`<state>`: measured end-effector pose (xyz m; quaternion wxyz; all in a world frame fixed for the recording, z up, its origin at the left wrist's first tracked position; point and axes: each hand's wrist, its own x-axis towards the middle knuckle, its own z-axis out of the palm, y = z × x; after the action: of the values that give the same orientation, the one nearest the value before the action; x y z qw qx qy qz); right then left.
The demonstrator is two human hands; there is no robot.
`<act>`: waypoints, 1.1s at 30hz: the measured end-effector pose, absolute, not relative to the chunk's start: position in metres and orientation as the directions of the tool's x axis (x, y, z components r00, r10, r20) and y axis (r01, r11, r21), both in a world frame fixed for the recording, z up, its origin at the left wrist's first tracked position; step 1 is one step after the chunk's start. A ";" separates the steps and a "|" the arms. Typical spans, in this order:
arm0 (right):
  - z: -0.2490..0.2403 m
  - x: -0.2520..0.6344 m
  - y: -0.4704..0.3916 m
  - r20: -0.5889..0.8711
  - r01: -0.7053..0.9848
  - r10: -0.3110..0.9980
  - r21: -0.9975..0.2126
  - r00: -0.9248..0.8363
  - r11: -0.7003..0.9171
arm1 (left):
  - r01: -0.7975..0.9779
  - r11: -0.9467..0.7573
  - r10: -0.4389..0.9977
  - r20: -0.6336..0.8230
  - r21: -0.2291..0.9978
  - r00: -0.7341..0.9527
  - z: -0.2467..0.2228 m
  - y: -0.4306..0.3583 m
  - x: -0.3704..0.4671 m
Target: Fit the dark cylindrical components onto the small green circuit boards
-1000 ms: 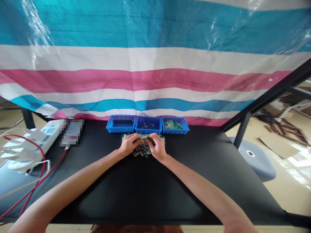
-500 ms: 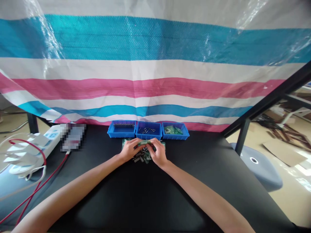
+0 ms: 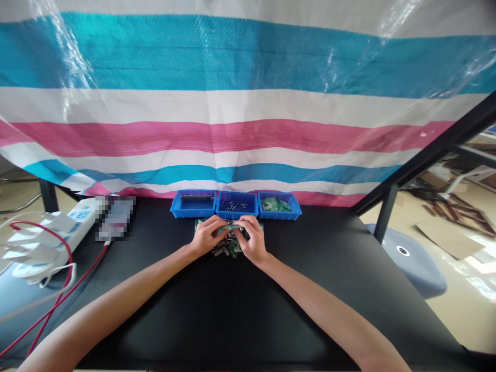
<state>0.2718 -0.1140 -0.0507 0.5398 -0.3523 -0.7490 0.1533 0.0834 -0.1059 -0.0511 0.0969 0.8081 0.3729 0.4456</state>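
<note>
My left hand [image 3: 207,237] and my right hand [image 3: 252,241] meet near the middle of the black table, fingers closed on the two ends of a small green board [image 3: 231,227]. Below and between them lies a pile of green boards and grey cylindrical parts [image 3: 221,249], partly covered by my hands. Just behind stand three blue bins: the left bin [image 3: 194,211] has a row of small metal parts, the middle bin [image 3: 237,211] holds thin dark pieces with leads, and the right bin [image 3: 279,211] holds green boards.
On the left of the table [image 3: 325,279] lie a white power strip [image 3: 79,219], a pixelated device [image 3: 116,218] and a red cable [image 3: 87,271]. A striped sheet [image 3: 232,134] hangs behind. A grey stool [image 3: 414,263] stands beyond the right edge.
The camera view has shifted slightly. The green board between my fingers looks a little more tilted, and my hands stay in nearly the same place.
</note>
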 end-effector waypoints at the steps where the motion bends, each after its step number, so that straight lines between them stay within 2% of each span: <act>1: -0.052 0.271 -0.113 0.695 0.372 0.700 -0.614 -0.162 0.696 | 0.513 -0.703 0.686 0.661 0.493 0.305 -0.051 -0.106 0.083; 4: -0.055 0.270 -0.109 0.679 0.391 0.719 -0.627 -0.150 0.674 | 0.515 -0.689 0.695 0.666 0.510 0.271 -0.050 -0.106 0.082; 14: -0.053 0.272 -0.112 0.657 0.334 0.733 -0.660 -0.176 0.673 | 0.509 -0.681 0.714 0.630 0.526 0.306 -0.047 -0.106 0.084; 20: -0.053 0.271 -0.112 0.663 0.324 0.712 -0.638 -0.230 0.699 | 0.496 -0.714 0.673 0.679 0.494 0.292 -0.052 -0.105 0.081; 31: -0.054 0.271 -0.113 0.655 0.322 0.729 -0.659 -0.197 0.680 | 0.547 -0.702 0.644 0.734 0.456 0.214 -0.051 -0.110 0.081; 33: -0.054 0.271 -0.113 0.657 0.311 0.730 -0.665 -0.190 0.679 | 0.547 -0.684 0.661 0.727 0.482 0.185 -0.051 -0.110 0.080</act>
<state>0.2706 -0.1126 -0.0538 0.5323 -0.3488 -0.7459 0.1968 0.0804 -0.1104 -0.0508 0.0565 0.7677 0.3936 0.5025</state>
